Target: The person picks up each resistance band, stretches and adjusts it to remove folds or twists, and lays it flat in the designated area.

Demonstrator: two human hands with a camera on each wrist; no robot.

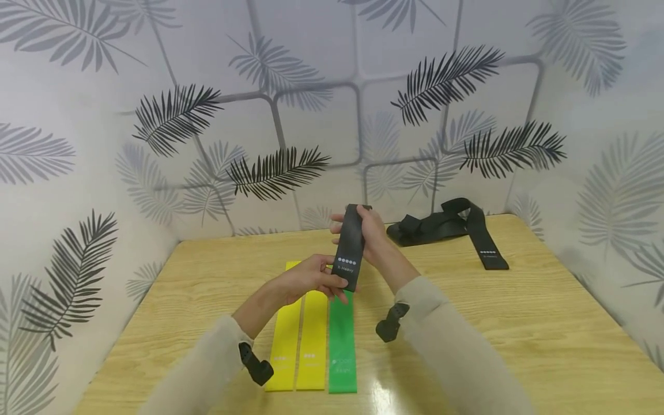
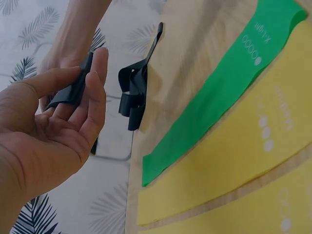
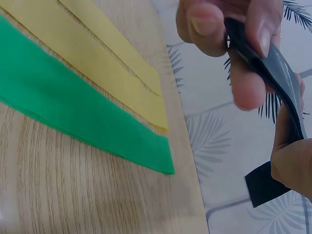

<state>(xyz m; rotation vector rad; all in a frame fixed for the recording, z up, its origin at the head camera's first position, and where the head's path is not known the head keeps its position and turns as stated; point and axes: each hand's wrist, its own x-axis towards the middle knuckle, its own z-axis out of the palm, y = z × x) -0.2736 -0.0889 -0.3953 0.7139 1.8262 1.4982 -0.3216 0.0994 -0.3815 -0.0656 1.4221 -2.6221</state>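
Over the table, both hands hold a black X-Heavy resistance band (image 1: 350, 239). My left hand (image 1: 311, 275) pinches its lower, printed end between thumb and fingers. At the upper end, my right hand (image 1: 372, 230) grips the band, thumb on the front and fingers behind. In the left wrist view the band (image 2: 70, 95) lies against the left fingers. The right wrist view shows it edge-on, a folded loop (image 3: 280, 80) running between the two hands. Below lie a green X-Light band (image 1: 342, 346) and two yellow bands (image 1: 284, 346), side by side and flat.
More black band material (image 1: 433, 229) lies loosely bunched at the table's back right, one printed end hanging toward the front. The wooden table (image 1: 544, 323) meets leaf-patterned walls (image 1: 321, 127) at the back and sides. A small black camera sits on each wrist.
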